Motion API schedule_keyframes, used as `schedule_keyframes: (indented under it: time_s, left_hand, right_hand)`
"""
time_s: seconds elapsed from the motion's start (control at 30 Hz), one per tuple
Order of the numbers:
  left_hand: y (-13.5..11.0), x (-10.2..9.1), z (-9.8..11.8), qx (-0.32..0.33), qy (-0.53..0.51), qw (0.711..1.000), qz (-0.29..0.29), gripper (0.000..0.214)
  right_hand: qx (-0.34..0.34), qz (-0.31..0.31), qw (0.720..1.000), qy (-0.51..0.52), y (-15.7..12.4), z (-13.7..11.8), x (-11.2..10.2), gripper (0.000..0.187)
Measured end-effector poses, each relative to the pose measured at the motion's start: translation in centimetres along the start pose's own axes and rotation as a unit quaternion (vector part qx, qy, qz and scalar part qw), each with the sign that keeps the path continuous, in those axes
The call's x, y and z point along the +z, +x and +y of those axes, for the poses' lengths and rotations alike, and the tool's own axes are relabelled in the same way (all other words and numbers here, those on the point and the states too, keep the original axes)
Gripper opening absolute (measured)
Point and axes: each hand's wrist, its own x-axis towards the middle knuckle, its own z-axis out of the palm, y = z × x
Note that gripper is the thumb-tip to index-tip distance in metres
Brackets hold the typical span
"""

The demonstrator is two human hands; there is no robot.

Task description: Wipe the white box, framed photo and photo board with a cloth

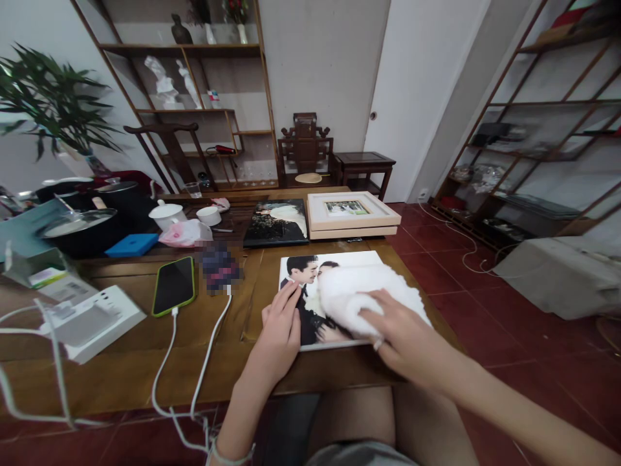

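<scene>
A photo print of a couple (303,275) lies flat on the wooden table (145,369), near its front edge. My left hand (279,333) rests flat on the print's near left corner, fingers stretched out. My right hand (400,333) presses a fluffy white cloth (359,294) onto the right part of the print, fingers curled over the cloth. A ring shows on one finger of that hand.
Behind the print lie a dark photo board (276,223) and a stacked light wooden frame (352,213). A green-cased phone (174,285) with white cables, a white box (92,320), pots, cups and a blue box stand at the left. Shelves line the walls.
</scene>
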Motion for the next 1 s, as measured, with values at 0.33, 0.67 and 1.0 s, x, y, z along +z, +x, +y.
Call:
schedule_keyframes:
  time_s: [0.33, 0.67, 1.0]
  left_hand:
    - [-0.1, 0.1, 0.0, -0.001, 0.004, 1.0, -0.001, 0.043]
    - [-0.1, -0.3, 0.5, -0.024, -0.054, 0.995, 0.082, 0.045]
    - [0.2, 0.0, 0.4, 0.01, 0.001, 0.998, 0.06, 0.038]
  right_hand:
    - [0.076, 0.053, 0.991, -0.098, 5.8, 5.6, -0.3, 0.033]
    - [-0.193, -0.019, 0.98, -0.033, 4.7, -1.5, 1.2, 0.034]
    - [-0.113, -0.023, 0.993, 0.019, -3.5, 0.4, -0.1, 0.038]
